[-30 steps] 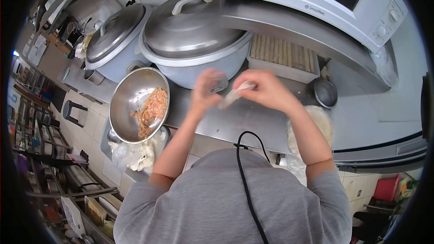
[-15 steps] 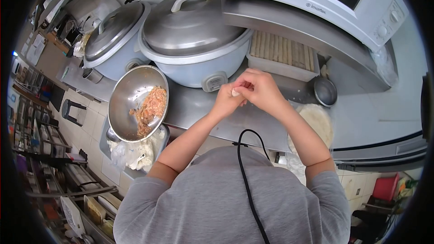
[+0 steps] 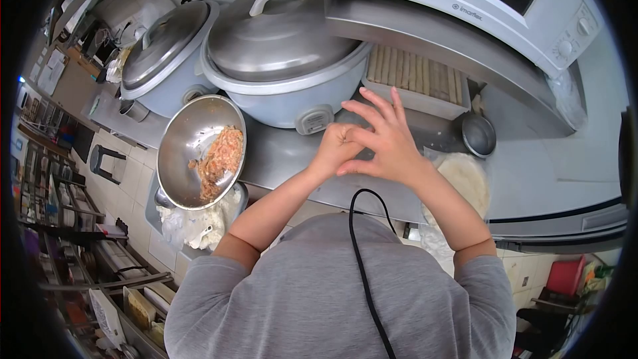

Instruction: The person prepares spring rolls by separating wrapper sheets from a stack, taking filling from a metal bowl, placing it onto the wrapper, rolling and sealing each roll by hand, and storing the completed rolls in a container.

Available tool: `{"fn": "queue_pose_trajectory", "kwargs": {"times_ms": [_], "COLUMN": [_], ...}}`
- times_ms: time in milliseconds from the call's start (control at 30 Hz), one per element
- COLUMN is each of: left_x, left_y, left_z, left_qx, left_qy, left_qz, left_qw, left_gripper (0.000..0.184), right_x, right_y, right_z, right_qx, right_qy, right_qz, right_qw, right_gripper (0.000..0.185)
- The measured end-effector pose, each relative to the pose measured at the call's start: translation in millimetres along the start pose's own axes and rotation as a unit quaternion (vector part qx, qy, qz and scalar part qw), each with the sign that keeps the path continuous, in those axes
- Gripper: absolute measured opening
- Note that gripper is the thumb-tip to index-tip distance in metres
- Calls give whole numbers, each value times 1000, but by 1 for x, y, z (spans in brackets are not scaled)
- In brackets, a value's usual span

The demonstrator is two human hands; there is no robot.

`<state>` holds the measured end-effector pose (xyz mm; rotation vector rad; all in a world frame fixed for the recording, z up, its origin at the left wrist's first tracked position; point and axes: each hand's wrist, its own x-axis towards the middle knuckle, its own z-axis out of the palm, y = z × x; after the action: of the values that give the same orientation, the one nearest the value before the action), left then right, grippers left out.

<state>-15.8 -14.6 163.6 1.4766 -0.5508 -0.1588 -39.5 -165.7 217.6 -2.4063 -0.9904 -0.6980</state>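
Note:
Above the steel counter (image 3: 286,176), my left hand (image 3: 330,149) is curled closed, and whatever lies inside it is hidden. Touching it from the right is my right hand (image 3: 385,143), its index finger pressed at the top of the left fist. The other right fingers are spread upward and the thumb is apart. A tilted steel bowl (image 3: 176,149) with orange-pink minced filling (image 3: 222,153) is to the left. By my right forearm lies a stack of round pale wrappers (image 3: 466,183) in plastic.
Two large lidded cookers, one bigger (image 3: 266,96) and one smaller (image 3: 159,93), stand behind. A white container (image 3: 412,96) of pale sticklike rolls and a dark round pan (image 3: 478,134) sit right, under the microwave shelf (image 3: 432,43). A grey tub (image 3: 154,216) holds white bags.
My right hand has gone from pinching against the left to spread fingers. The small white piece seen between the hands is now out of sight. My left hand stays nearly in place.

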Motion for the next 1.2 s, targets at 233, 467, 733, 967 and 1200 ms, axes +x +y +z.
{"fn": "queue_pose_trajectory", "kwargs": {"times_ms": [233, 467, 733, 967, 1200], "left_x": [6, 7, 19, -11, -41], "left_y": [-7, 1, -63, -196, -168], "left_z": [6, 13, 32, -2, -33], "left_qx": [58, 77, -112, -426, -103], "left_qy": [55, 79, 131, 249, 303], "left_qz": [25, 61, -55, -206, -134], "left_qw": [996, 992, 983, 845, 938], "left_gripper": [12, 15, 20, 22, 21], "right_x": [-5, -3, -39, -172, -171], "right_y": [-4, -3, 41, 59, 79], "right_z": [2, -1, 23, 117, 142], "right_qx": [-7, 44, 270, 219, -152], "right_qy": [38, 61, 13, -74, -212], "right_qz": [-7, 27, 171, 355, 129], "right_qw": [999, 997, 948, 906, 957], "right_gripper": [51, 48, 36, 34, 51]}}
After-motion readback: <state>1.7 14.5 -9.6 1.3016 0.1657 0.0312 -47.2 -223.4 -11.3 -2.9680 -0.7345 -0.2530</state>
